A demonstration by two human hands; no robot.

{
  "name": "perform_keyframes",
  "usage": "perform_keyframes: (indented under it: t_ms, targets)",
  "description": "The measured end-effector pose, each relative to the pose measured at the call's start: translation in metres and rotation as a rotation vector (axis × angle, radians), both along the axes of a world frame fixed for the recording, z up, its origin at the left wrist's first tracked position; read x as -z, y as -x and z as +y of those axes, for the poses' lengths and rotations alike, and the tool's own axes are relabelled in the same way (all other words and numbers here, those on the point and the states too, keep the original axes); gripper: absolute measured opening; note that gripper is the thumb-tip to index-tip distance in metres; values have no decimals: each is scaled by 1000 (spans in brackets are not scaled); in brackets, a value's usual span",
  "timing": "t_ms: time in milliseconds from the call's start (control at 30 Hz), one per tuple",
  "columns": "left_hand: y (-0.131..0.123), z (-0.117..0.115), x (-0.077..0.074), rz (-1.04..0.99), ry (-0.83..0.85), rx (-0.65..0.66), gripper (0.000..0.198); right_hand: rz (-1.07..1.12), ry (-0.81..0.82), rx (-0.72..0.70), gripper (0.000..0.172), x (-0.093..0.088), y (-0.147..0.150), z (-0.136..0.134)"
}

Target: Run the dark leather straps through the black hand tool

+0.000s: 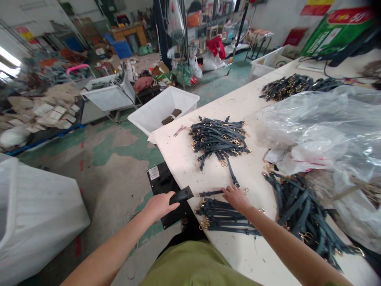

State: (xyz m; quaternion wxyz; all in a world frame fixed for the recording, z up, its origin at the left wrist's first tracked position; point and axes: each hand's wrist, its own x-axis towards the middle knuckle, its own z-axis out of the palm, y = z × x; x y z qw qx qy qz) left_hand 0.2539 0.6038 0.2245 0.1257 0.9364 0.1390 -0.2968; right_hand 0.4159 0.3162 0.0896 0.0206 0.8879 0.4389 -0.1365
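Observation:
My left hand [160, 205] grips a flat black handle [182, 195] that sticks out over the near left edge of the white table [178, 155]. My right hand [236, 197] lies palm down on the table, fingers resting on a single dark strap [210, 193]. Just below it lies a neat stack of dark straps with gold clasps [226, 220]. A loose pile of the same straps [220, 139] sits farther up the table. Another heap of straps [300, 210] is to the right of my right forearm.
A crumpled clear plastic bag [321, 123] covers the table's right side. A further strap pile [291, 85] lies at the far end. A black machine part [162, 178] hangs at the table edge. White bins [162, 109] stand on the floor, and a white sack [35, 214] stands at left.

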Motion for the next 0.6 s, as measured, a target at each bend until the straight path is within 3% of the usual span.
perform_keyframes:
  t_ms: [200,333,600]
  targets:
    - [-9,-8,-4,37,-9,23,46,276,-179,56,32,-7,8,50]
    - [-11,-10,-4,53,-6,43,45,379,-143,130,24,1,15,73]
    - [-31,-20,7,-8,-55,161,48,292,-213,285,24,11,13,73]
